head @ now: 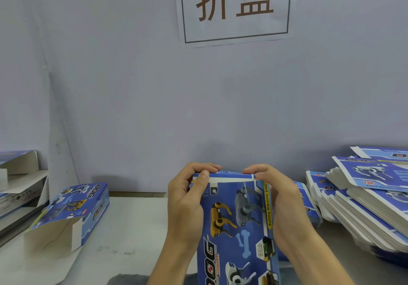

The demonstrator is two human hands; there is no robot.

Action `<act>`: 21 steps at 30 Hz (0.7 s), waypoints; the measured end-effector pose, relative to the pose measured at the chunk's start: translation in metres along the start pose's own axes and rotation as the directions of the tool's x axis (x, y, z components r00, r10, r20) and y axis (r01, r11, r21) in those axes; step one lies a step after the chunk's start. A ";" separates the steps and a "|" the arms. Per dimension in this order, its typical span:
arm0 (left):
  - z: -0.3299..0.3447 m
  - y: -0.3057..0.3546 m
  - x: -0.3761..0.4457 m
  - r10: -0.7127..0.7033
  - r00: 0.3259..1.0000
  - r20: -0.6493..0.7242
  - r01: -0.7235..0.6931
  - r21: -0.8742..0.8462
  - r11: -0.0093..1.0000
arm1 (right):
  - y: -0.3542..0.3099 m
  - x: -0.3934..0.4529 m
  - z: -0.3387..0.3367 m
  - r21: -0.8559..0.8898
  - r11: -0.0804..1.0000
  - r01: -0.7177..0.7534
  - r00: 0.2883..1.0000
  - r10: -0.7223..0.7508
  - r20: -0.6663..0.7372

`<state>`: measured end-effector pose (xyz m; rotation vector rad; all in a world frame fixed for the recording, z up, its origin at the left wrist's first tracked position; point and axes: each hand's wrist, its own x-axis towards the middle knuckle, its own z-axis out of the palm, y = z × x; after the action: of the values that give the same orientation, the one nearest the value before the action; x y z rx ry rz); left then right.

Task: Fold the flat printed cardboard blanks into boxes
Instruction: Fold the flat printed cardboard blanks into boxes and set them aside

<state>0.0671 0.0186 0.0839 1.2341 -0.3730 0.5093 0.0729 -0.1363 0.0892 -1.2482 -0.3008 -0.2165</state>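
Both hands hold one blue box [237, 222] just in front of me, its long printed face turned up toward the camera and its far end raised. My left hand [187, 200] curls round the left edge, thumb pressed on the top left corner; my right hand [280, 198] wraps the right edge, fingers hooked over the far end beside the left fingers. I judge I am closing or tucking the end flap [229, 177], the white strip under my fingertips. If I push unevenly, the flap could crease off its score line or slide outside the wall instead of in, and squeezing the sides too hard could bow the thin card and spring the seam. Whether the near end is closed I cannot tell; it runs out of view. On the table [132, 222] to the left lies one folded box [72, 214] on its side, open end toward me. Farther left, part of at least one more opened box [18, 161] sits on a shelf. To the right leans a thick heap of flat blanks [373, 198], too many to count.
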 end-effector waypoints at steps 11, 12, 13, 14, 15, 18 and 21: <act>-0.001 0.003 -0.002 0.039 0.995 0.088 -0.045 0.068 0.997 | 0.004 -0.003 -0.005 0.077 0.997 0.021 0.999 -0.024 0.033; -0.002 0.003 -0.001 0.052 0.995 0.083 -0.058 0.081 0.995 | 0.003 -0.004 -0.005 0.097 0.995 0.019 0.998 -0.025 0.058; -0.003 0.002 -0.001 0.058 0.996 0.074 -0.065 0.088 0.994 | 0.003 -0.005 -0.004 0.097 0.995 0.027 0.996 -0.035 0.080; -0.004 0.002 0.000 0.061 0.996 0.067 -0.067 0.093 0.993 | 0.002 -0.006 -0.004 0.074 0.996 0.045 0.994 -0.052 0.094; -0.005 0.001 0.000 0.063 0.996 0.062 -0.070 0.100 0.993 | 0.002 -0.006 -0.002 0.043 0.997 0.065 0.992 -0.069 0.104; -0.006 0.000 0.000 0.090 0.995 0.048 -0.095 0.109 0.989 | 0.002 -0.006 -0.001 -0.024 0.996 0.087 0.993 -0.085 0.084; -0.004 -0.001 -0.001 0.101 0.994 0.029 -0.104 0.099 0.990 | 0.005 -0.004 -0.003 -0.003 0.997 0.078 0.997 -0.078 0.025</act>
<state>0.0670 0.0220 0.0817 1.3240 -0.4366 0.6080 0.0712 -0.1377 0.0823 -1.2445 -0.3718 -0.2688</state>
